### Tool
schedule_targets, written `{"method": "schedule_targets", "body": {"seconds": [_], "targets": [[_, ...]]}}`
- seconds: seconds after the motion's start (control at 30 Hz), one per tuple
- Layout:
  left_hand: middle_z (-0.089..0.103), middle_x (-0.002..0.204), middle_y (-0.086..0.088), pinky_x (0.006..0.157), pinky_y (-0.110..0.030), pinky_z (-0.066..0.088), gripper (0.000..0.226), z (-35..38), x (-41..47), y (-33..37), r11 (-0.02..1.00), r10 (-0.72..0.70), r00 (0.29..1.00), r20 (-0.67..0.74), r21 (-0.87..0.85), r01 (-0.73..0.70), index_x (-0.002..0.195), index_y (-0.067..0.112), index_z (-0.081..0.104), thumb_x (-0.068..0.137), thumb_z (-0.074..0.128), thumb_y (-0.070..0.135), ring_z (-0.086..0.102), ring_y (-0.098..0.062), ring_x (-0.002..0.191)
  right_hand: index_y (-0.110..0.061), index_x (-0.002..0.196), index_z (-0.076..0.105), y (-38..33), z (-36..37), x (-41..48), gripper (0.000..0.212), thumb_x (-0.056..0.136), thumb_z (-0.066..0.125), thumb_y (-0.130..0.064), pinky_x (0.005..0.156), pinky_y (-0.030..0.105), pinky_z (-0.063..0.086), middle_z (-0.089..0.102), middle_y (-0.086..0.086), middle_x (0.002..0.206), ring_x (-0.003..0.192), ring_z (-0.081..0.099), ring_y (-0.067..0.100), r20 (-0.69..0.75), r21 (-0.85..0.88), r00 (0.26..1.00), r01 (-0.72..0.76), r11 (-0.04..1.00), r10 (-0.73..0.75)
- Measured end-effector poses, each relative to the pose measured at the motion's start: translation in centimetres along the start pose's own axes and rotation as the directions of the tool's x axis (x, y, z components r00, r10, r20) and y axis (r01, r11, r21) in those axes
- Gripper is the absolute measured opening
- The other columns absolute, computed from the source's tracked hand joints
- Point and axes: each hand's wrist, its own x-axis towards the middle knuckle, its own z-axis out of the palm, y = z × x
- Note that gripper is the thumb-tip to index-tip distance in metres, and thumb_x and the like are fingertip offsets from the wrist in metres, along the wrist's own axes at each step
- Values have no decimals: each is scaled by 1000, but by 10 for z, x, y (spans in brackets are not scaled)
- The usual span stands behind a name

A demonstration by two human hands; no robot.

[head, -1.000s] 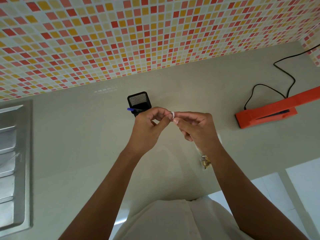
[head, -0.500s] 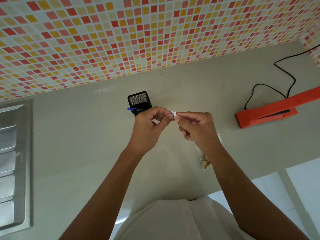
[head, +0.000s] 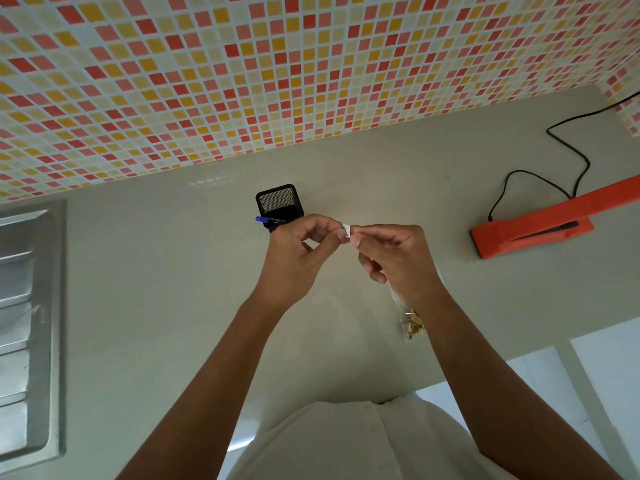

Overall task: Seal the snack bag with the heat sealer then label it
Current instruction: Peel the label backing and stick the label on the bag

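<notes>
Pinching from both sides, the left hand (head: 294, 258) and the right hand (head: 398, 261) meet above the middle of the pale grey countertop (head: 156, 289), each closing thumb and forefinger on a small white paper label (head: 346, 231) held between them in the air; the label shows a little dark marking, too small to read. The other fingers of both hands curl loosely inward. Lying flat on the countertop below the right wrist, the clear plastic snack bag (head: 410, 323) with small yellow-brown pieces inside is largely hidden by the forearm, and neither hand touches it. Just beyond the left hand stands a black mesh pen holder (head: 278, 202), with a blue-capped pen (head: 264, 220) showing at its near left side. Far to the right, well apart from the hands, rests the orange heat sealer (head: 530, 233), its long arm raised and running out of view, with a black power cord (head: 568, 147) looping away toward the tiled wall (head: 277, 64) of red, yellow and white squares. At the left edge sits a steel sink drainer (head: 24, 323).
</notes>
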Motion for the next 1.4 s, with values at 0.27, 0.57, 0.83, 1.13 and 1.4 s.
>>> {"method": "schedule_targets", "body": {"seconds": [0.27,0.57,0.83,1.13,1.4], "targets": [[68,74,24,60,-44,51,6,-1,1,1,1000,2,1000,2,12,-2,89,25,72,91,68,20,62,-3,71,-12,103,80,0,0,0,17,92,67,-7,41,23,29,61,33,69,47,45,21,5,7,1000,9,1000,-9],[70,76,21,60,-46,50,15,-3,0,3,1000,-18,1000,4,-3,18,85,30,70,92,67,17,62,-4,70,-13,105,79,4,-1,0,19,93,66,-6,40,22,32,66,32,74,47,46,24,30,1,999,15,1000,-15],[68,74,24,58,-44,50,16,-2,-1,4,1000,-15,1000,1,0,15,85,31,69,91,67,17,61,-2,69,-17,101,80,0,1,0,16,91,70,-11,40,22,32,55,30,60,45,43,23,11,-18,1000,12,1000,-12],[68,73,23,58,-45,50,15,-1,-1,2,1000,-4,1000,-6,-5,4,85,30,70,91,67,16,61,-3,69,-15,103,80,-1,1,-2,16,90,70,-9,40,22,31,55,16,54,43,43,20,0,-25,1000,13,1000,-13],[68,73,24,57,-41,49,12,-1,-1,1,1000,3,1000,3,-8,-3,89,25,72,91,67,14,60,-2,69,-14,100,80,-1,2,-2,18,93,66,-5,39,21,31,70,32,84,45,47,22,2,1,1000,24,1000,-24]]}}
